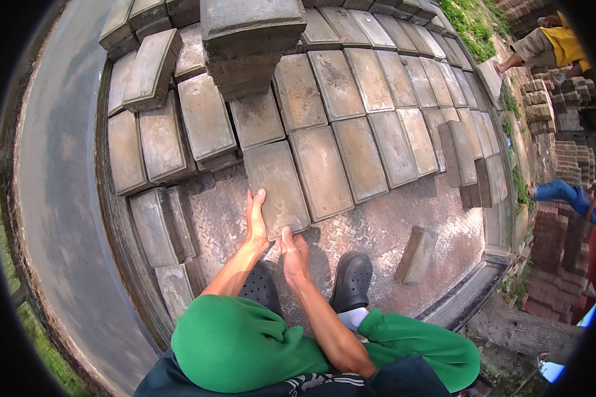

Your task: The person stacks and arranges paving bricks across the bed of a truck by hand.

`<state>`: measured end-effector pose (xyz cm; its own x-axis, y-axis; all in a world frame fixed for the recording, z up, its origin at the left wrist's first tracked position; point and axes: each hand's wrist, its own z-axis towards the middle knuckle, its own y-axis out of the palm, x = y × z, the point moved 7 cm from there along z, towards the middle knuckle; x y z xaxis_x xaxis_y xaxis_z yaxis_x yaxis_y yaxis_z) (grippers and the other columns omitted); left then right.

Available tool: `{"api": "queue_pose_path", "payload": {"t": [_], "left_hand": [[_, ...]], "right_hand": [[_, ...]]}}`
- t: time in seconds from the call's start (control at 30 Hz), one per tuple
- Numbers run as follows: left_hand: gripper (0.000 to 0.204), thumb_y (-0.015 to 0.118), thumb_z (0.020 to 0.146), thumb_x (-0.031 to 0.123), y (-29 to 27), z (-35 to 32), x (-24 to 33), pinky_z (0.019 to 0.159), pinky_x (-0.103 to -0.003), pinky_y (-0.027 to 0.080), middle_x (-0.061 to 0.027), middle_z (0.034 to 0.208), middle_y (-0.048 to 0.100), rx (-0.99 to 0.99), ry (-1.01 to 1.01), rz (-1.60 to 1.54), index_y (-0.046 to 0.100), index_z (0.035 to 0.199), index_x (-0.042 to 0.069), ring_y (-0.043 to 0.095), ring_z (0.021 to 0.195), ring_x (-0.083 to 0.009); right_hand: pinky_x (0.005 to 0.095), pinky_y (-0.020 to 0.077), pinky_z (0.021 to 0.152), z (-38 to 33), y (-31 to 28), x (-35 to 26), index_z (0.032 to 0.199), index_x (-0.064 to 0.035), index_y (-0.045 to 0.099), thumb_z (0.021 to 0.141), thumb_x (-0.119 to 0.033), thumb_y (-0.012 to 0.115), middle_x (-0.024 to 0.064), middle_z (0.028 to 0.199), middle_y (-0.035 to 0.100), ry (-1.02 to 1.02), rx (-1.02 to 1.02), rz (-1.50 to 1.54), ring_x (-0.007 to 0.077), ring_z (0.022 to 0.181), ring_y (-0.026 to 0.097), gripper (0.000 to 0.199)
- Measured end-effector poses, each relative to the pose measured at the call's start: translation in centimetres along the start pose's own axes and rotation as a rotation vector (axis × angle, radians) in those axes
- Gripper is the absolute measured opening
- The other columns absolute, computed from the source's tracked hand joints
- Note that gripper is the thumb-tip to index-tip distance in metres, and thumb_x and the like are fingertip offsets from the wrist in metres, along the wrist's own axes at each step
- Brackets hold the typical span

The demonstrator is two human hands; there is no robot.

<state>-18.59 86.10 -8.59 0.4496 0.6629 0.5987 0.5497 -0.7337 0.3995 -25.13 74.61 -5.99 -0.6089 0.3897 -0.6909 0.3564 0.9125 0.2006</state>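
Observation:
A grey rectangular concrete block [276, 182] lies at the near edge of the laid rows, its near end between my two hands. My left hand [255, 217] presses along its left side and near-left corner, thumb and fingers pointing away from me. At the near end, my right hand [294, 254] has its thumb on the block's edge, with the other fingers curled below and mostly hidden. Right beside it is another block [321, 172] of the same kind. Whether the held block is lifted off the bed I cannot tell.
Worn metal bed [351, 255] lies under my dark clogs [352, 281]. A taller stack [251, 40] rises at the far middle. One loose block [416, 255] sits to the right, others [155, 228] to the left. Beyond the right side are people [563, 43] and reddish brick piles [556, 245].

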Motion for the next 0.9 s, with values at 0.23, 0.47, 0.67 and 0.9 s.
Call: {"api": "queue_pose_path", "payload": {"t": [0.23, 0.47, 0.67, 0.9], "left_hand": [[0.066, 0.057, 0.089, 0.052, 0.1, 0.9, -0.6, 0.098, -0.04, 0.045, -0.0132, 0.124, 0.057, 0.008, -0.029, -0.105, 0.047, 0.135, 0.006, 0.057, 0.111, -0.0271], [0.077, 0.055, 0.092, 0.045, 0.4, -1.0, 1.7, 0.108, -0.037, 0.035, -0.0149, 0.144, 0.043, 0.076, 0.119, -0.009, 0.028, 0.15, 0.003, 0.043, 0.13, -0.0263], [0.09, 0.056, 0.091, 0.046, 0.2, -0.9, 0.4, 0.115, -0.037, 0.025, -0.0205, 0.156, 0.025, 0.094, 0.082, 0.017, 0.015, 0.154, -0.003, 0.031, 0.141, -0.0294], [0.086, 0.057, 0.093, 0.047, -2.5, -0.8, 3.1, 0.115, -0.036, 0.024, -0.0209, 0.153, 0.03, 0.152, 0.206, 0.157, 0.022, 0.15, -0.006, 0.032, 0.14, -0.0276]], "right_hand": [[0.0271, 0.0434, 0.079, 0.3, 0.2, -1.7, 0.109, -0.0032, 0.059, 0.098, -0.028, 0.061, -0.0014, 0.095, 0.058, 0.007, -0.032, -0.184, 0.0099, 0.086, 0.052, 0.027], [0.0324, 0.0436, 0.097, -0.7, 0.9, -1.5, 0.119, -0.0009, 0.056, 0.098, -0.021, 0.061, 0.0049, 0.118, 0.061, 0.074, -0.031, 0.075, 0.0138, 0.108, 0.056, 0.03], [0.0311, 0.0451, 0.097, -0.5, -1.6, -2.5, 0.114, -0.0004, 0.061, 0.097, -0.028, 0.063, 0.007, 0.116, 0.063, 0.033, 0.024, -0.169, 0.0171, 0.104, 0.06, 0.032], [0.0383, 0.0494, 0.07, 2.4, -8.6, -10.1, 0.089, 0.001, 0.071, 0.09, -0.05, 0.063, 0.0174, 0.081, 0.071, 0.131, -0.229, -1.441, 0.0229, 0.077, 0.067, 0.051]]}}
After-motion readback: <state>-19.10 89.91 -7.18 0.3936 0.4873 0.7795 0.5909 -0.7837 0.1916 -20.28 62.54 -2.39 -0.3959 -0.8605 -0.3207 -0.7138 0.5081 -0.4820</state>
